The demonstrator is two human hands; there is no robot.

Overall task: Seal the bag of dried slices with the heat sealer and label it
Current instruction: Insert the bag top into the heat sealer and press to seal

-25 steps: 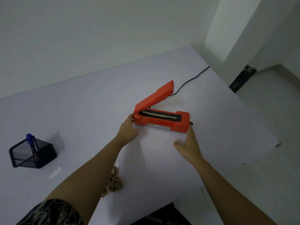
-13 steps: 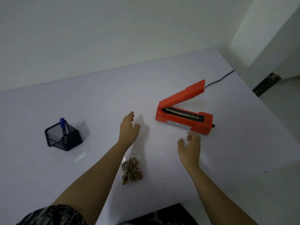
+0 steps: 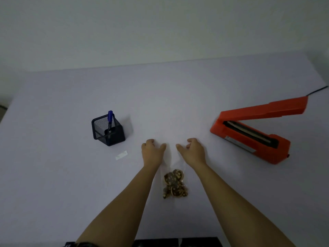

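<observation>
Two arms bare along whole visible length, down to left hand [image 3: 153, 152] and right hand [image 3: 193, 152]. Dark patterned sleeve [image 3: 83, 244] edge at near end of left arm.

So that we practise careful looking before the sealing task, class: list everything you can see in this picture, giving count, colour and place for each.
table: one, pale white, fills the view below the wall
heat sealer: one, orange-red, right side of the table, arm raised
cord: one, black, behind the heat sealer at the far right edge
pen holder: one, black mesh, left of centre
pen: one, blue, standing in the pen holder
label: one, white strip, flat on the table just in front of the pen holder
bag of dried slices: one, clear with brown slices, between the forearms
hands: two, bare; left hand and right hand either side of the bag's upper end, grip unclear
</observation>
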